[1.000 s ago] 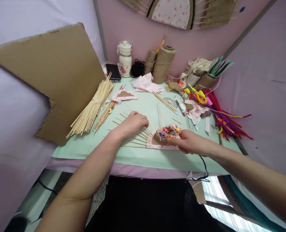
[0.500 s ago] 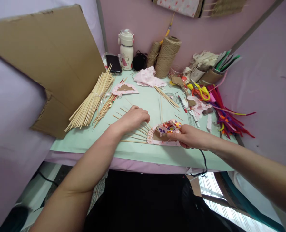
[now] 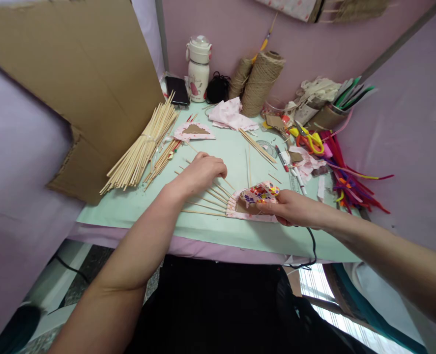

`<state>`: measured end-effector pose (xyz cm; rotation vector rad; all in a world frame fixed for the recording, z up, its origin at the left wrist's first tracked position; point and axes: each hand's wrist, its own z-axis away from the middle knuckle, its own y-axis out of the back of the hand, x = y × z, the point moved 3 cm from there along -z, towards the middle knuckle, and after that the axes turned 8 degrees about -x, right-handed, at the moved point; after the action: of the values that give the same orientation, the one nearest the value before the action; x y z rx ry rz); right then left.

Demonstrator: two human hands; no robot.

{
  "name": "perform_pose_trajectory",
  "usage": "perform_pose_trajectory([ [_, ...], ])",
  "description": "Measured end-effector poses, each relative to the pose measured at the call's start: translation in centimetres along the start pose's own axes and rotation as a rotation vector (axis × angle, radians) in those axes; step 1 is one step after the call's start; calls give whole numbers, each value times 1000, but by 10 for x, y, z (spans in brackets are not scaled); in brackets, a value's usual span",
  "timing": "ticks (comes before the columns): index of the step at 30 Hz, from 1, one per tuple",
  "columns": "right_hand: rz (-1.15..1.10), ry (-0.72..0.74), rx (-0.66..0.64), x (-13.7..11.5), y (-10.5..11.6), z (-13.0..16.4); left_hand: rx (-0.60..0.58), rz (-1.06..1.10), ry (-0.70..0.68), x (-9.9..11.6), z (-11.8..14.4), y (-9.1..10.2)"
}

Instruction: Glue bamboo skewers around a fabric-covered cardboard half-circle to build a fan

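Note:
My left hand [image 3: 205,172] is closed in a pinch on a thin bamboo stick [image 3: 229,184], one end slanting toward a pink-patterned, fabric-edged cardboard piece [image 3: 252,216]. Several more bamboo sticks [image 3: 206,204] fan out leftward from that piece's left edge, partly hidden under my left hand and forearm. Over the cardboard, my right hand [image 3: 293,207] grips a bright flower-patterned piece [image 3: 259,193]; its exact kind is unclear. A black cable [image 3: 312,243] runs below this hand, and where it joins is hidden.
A large bundle of bamboo sticks [image 3: 144,147] lies left against a cardboard sheet [image 3: 92,73]. Along the back stand a white bottle [image 3: 198,73] and twine spools [image 3: 262,83]. Yellow-handled scissors [image 3: 313,141], pens [image 3: 282,158] and pipe cleaners [image 3: 345,184] lie right.
The camera view has shifted slightly. My left hand keeps its pinch on the stick, whose near end now shows more clearly by the cardboard piece. My right hand keeps its grip.

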<state>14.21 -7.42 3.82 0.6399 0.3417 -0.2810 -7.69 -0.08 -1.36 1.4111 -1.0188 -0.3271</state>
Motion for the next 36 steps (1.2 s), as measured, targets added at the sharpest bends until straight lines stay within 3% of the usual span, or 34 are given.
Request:
perform_pose_trajectory([
  [36, 119, -41, 30, 2, 3, -9, 4, -13, 48, -2, 5, 6],
])
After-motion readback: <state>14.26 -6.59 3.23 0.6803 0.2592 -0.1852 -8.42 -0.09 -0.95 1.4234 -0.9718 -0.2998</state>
